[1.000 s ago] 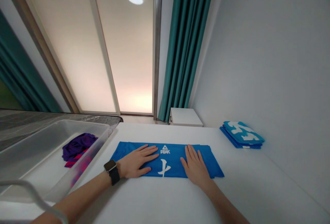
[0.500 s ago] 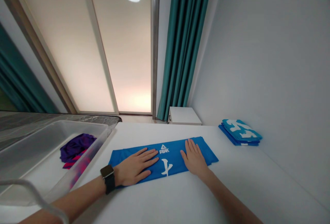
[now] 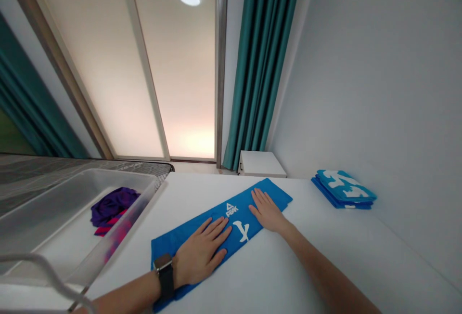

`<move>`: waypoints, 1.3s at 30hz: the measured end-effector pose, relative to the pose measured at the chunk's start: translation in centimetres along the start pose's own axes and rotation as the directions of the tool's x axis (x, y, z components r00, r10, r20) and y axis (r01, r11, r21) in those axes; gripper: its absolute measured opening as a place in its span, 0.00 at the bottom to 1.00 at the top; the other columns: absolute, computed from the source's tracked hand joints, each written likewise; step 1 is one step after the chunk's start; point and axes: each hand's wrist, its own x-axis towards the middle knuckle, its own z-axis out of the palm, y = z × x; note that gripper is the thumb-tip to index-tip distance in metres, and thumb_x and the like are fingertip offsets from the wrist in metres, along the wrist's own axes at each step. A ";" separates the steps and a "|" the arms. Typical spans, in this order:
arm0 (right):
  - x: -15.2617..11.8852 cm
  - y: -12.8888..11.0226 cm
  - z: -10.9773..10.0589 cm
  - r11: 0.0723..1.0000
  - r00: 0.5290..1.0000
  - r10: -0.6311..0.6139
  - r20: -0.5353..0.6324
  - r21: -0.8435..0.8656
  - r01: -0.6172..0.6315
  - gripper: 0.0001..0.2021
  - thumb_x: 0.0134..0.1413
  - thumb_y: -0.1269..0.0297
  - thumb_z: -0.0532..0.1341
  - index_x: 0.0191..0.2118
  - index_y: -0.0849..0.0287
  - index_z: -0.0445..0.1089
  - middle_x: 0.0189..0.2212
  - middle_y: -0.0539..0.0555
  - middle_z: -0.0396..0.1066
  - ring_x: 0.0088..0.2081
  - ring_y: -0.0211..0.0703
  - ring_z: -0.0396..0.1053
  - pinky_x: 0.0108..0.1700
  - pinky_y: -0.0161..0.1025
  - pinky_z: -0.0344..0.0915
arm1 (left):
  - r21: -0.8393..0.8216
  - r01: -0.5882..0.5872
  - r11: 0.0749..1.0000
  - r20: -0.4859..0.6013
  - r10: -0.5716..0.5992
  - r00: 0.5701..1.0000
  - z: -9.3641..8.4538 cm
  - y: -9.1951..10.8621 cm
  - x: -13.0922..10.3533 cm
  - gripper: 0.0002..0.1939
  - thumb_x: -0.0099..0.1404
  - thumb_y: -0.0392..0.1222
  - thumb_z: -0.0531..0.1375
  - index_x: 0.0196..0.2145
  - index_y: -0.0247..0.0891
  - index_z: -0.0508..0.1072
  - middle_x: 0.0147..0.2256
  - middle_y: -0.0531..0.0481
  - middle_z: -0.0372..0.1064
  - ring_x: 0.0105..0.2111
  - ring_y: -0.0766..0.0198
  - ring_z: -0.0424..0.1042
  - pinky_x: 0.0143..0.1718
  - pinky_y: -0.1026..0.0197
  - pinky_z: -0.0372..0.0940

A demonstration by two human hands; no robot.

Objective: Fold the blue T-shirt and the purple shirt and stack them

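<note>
A blue cloth with a white PEAK logo and a white character lies folded into a long strip, slanting up to the right on the white table. My left hand, with a dark watch at the wrist, rests flat on its lower left part, fingers spread. Near the upper right end, my right hand lies flat on the same cloth with its fingers stretched out. Neither hand grips anything. A stack of folded blue cloths with white print sits at the right, beside the wall.
At the left stands a translucent plastic bin holding purple and red cloth. A grey cable crosses the lower left corner. Beyond the table's far edge is a small white cabinet by a teal curtain.
The cloth strip has turned counterclockwise, its left end nearer me and its right end farther away. Both hands have moved with it, still flat. The view has shifted slightly.
</note>
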 end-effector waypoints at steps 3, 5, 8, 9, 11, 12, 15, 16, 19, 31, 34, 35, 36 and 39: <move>1.1 0.4 -0.4 0.998 0.998 -0.059 0.012 0.035 0.059 0.38 0.65 0.44 0.37 0.69 0.69 0.44 0.69 0.63 0.40 0.70 0.47 0.35 0.68 0.48 0.34 | 0.005 0.075 0.997 -0.040 -0.075 0.996 1.3 1.3 0.0 0.28 0.74 0.52 0.44 0.68 0.45 0.47 0.68 0.46 0.43 0.67 0.54 0.45 0.67 0.43 0.43; 1.5 0.1 -0.6 0.997 0.998 -0.043 0.034 0.058 0.041 0.36 0.66 0.46 0.38 0.69 0.69 0.44 0.69 0.63 0.40 0.70 0.46 0.35 0.68 0.47 0.34 | 0.002 0.084 0.996 -0.058 -0.084 0.995 1.4 1.6 0.0 0.28 0.74 0.52 0.44 0.68 0.44 0.48 0.68 0.46 0.44 0.67 0.54 0.46 0.67 0.43 0.43; 1.9 -1.6 -0.6 0.982 0.982 0.176 0.065 0.062 -0.180 0.34 0.65 0.52 0.39 0.68 0.75 0.45 0.68 0.68 0.40 0.69 0.51 0.36 0.67 0.50 0.35 | -0.014 -0.005 1.000 -0.031 0.004 1.000 -0.1 1.1 0.5 0.28 0.74 0.52 0.44 0.68 0.45 0.49 0.67 0.47 0.46 0.67 0.55 0.47 0.67 0.45 0.44; 1.9 -2.3 -0.5 0.959 0.960 0.273 0.069 0.061 -0.277 0.34 0.65 0.54 0.40 0.67 0.78 0.46 0.68 0.70 0.40 0.69 0.54 0.36 0.67 0.51 0.36 | -0.020 -0.071 0.997 -0.003 0.071 0.997 -0.9 0.7 0.8 0.28 0.74 0.52 0.45 0.68 0.45 0.49 0.67 0.48 0.47 0.67 0.55 0.48 0.67 0.46 0.44; 2.0 -3.9 -0.3 0.918 0.920 0.386 0.068 0.069 -0.390 0.35 0.65 0.53 0.40 0.67 0.80 0.46 0.68 0.73 0.40 0.69 0.59 0.36 0.66 0.55 0.36 | -0.039 -0.257 0.966 0.090 0.259 0.962 -2.3 -0.1 1.5 0.30 0.72 0.53 0.48 0.68 0.45 0.50 0.67 0.48 0.49 0.66 0.55 0.50 0.68 0.48 0.42; 2.1 -4.6 -0.1 0.907 0.909 0.411 0.065 0.072 -0.415 0.36 0.65 0.53 0.39 0.67 0.80 0.46 0.68 0.74 0.40 0.69 0.61 0.36 0.66 0.57 0.35 | -0.043 -0.300 0.953 0.124 0.303 0.945 -2.8 -0.4 1.8 0.30 0.72 0.52 0.48 0.68 0.45 0.50 0.67 0.48 0.48 0.66 0.55 0.50 0.68 0.49 0.42; 2.3 -6.0 0.1 0.902 0.905 0.424 0.036 0.075 -0.426 0.36 0.66 0.52 0.38 0.67 0.80 0.45 0.68 0.74 0.39 0.69 0.62 0.34 0.65 0.59 0.32 | -0.053 -0.310 0.949 0.166 0.314 0.935 -3.2 -0.7 2.3 0.31 0.72 0.51 0.47 0.69 0.44 0.46 0.68 0.48 0.44 0.67 0.55 0.46 0.68 0.49 0.42; 2.4 -6.2 0.2 0.904 0.907 0.421 0.024 0.073 -0.422 0.36 0.66 0.52 0.38 0.67 0.80 0.46 0.68 0.74 0.39 0.69 0.62 0.34 0.65 0.58 0.31 | -0.059 -0.294 0.954 0.159 0.300 0.941 -3.0 -0.5 2.3 0.31 0.72 0.51 0.47 0.69 0.44 0.45 0.68 0.48 0.43 0.67 0.55 0.45 0.68 0.49 0.43; 3.0 -6.4 0.4 0.922 0.924 0.383 -0.004 0.057 -0.382 0.36 0.66 0.52 0.38 0.66 0.80 0.47 0.67 0.74 0.40 0.69 0.62 0.35 0.66 0.57 0.32 | -0.070 -0.237 0.969 0.124 0.244 0.962 -1.9 0.4 2.0 0.31 0.73 0.52 0.46 0.69 0.44 0.45 0.68 0.48 0.42 0.68 0.54 0.44 0.67 0.48 0.43; 7.3 -3.9 0.6 0.991 0.992 -0.128 -0.007 -0.036 0.128 0.38 0.67 0.47 0.35 0.68 0.76 0.45 0.68 0.69 0.40 0.69 0.54 0.35 0.68 0.50 0.33 | -0.090 0.144 0.985 -0.023 -0.147 0.989 2.5 5.8 4.1 0.34 0.72 0.57 0.42 0.68 0.35 0.48 0.68 0.39 0.44 0.68 0.49 0.43 0.67 0.40 0.39; 7.8 -3.4 0.4 0.983 0.983 -0.181 0.013 -0.016 0.181 0.39 0.66 0.44 0.35 0.68 0.75 0.45 0.69 0.68 0.39 0.69 0.53 0.35 0.68 0.49 0.33 | -0.065 0.178 0.982 -0.073 -0.183 0.980 3.3 6.7 4.6 0.34 0.72 0.56 0.43 0.68 0.34 0.47 0.68 0.39 0.45 0.68 0.49 0.43 0.67 0.41 0.40; 7.9 -3.3 0.3 0.981 0.981 -0.191 0.019 -0.011 0.192 0.39 0.65 0.44 0.36 0.68 0.75 0.45 0.69 0.67 0.39 0.69 0.53 0.35 0.68 0.48 0.33 | -0.054 0.177 0.983 -0.092 -0.182 0.979 3.4 6.9 4.7 0.34 0.72 0.56 0.43 0.68 0.34 0.47 0.68 0.40 0.45 0.68 0.50 0.43 0.67 0.42 0.40; 7.9 -3.4 0.2 0.981 0.981 -0.195 0.021 -0.009 0.195 0.39 0.65 0.44 0.36 0.68 0.75 0.45 0.69 0.67 0.39 0.70 0.52 0.35 0.68 0.48 0.33 | -0.046 0.172 0.984 -0.108 -0.176 0.979 3.4 6.9 4.6 0.34 0.72 0.55 0.43 0.68 0.34 0.47 0.68 0.41 0.45 0.68 0.50 0.43 0.67 0.44 0.40; 7.8 -4.0 0.1 0.992 0.992 -0.126 0.018 -0.009 0.126 0.37 0.66 0.47 0.36 0.68 0.74 0.46 0.69 0.66 0.40 0.70 0.51 0.35 0.68 0.50 0.31 | -0.055 0.111 0.992 -0.099 -0.116 0.988 2.2 6.2 4.1 0.32 0.73 0.55 0.44 0.68 0.35 0.49 0.67 0.42 0.48 0.67 0.53 0.47 0.67 0.47 0.41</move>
